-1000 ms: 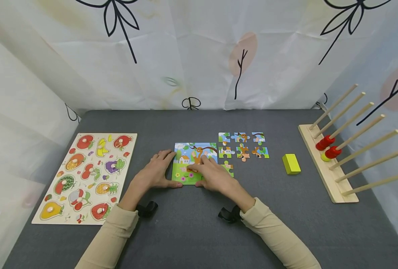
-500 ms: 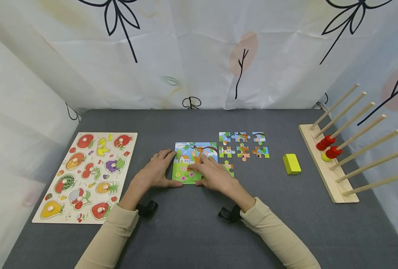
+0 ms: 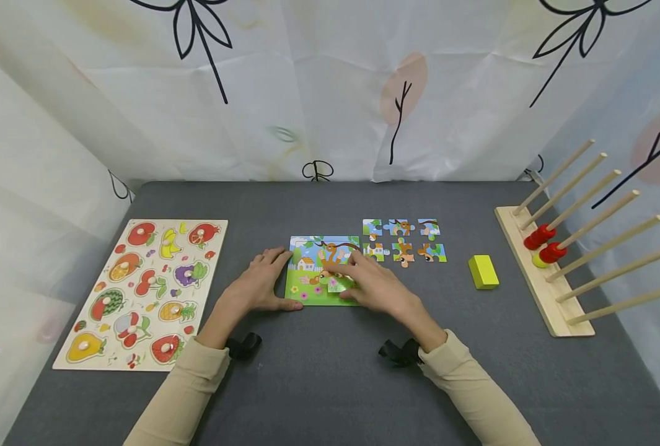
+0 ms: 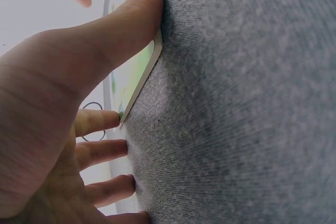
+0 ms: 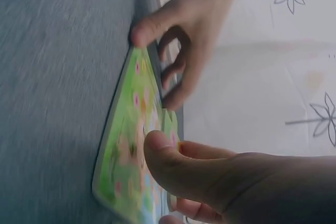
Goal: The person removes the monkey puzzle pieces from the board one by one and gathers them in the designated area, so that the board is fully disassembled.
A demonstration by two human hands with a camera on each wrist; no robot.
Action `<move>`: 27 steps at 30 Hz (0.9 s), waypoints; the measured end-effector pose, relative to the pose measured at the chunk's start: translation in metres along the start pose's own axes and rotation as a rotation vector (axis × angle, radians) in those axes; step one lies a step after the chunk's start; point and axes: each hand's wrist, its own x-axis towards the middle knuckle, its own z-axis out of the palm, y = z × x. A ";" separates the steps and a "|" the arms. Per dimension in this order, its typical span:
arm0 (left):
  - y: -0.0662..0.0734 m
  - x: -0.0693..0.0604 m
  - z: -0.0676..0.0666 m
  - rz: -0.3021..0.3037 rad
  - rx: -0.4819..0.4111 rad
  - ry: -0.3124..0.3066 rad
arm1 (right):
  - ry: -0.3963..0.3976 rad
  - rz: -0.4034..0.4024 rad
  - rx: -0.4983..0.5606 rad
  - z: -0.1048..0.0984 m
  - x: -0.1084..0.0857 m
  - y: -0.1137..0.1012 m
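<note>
A jigsaw puzzle board (image 3: 307,286) with a monkey, a house and flowers lies flat in mid-table. My left hand (image 3: 258,282) rests at its left side with spread fingers. In the left wrist view its thumb (image 4: 134,17) touches the front edge, and the index fingertip reaches the board's left edge. My right hand (image 3: 378,285) is over the board's right part. Between thumb and fingers it pinches a green jigsaw piece (image 3: 338,285), held tilted above the picture. The right wrist view shows that piece (image 5: 170,123) off the surface. The hand hides the board's right edge.
Several loose jigsaw pieces (image 3: 402,253) lie in rows right of the board. Farther right are a yellow block (image 3: 483,272) and a wooden peg rack (image 3: 547,291) with red and yellow beads. A fruit puzzle board (image 3: 140,297) lies on the left.
My right hand has shifted right and lifted off the board, and a green jigsaw piece now shows in its fingers. The left hand has kept its place.
</note>
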 end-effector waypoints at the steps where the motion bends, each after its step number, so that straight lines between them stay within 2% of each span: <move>1: 0.000 0.000 0.000 0.000 -0.002 0.000 | 0.003 -0.003 0.005 -0.002 -0.003 0.003; 8: 0.000 0.001 0.000 -0.004 0.002 -0.006 | 0.024 -0.031 0.013 -0.013 -0.023 0.030; 19: -0.001 0.001 0.001 -0.011 0.001 -0.007 | 0.026 0.086 0.004 -0.028 -0.052 0.062; 27: 0.000 0.001 0.001 -0.009 0.003 -0.007 | -0.007 0.148 -0.036 -0.034 -0.059 0.073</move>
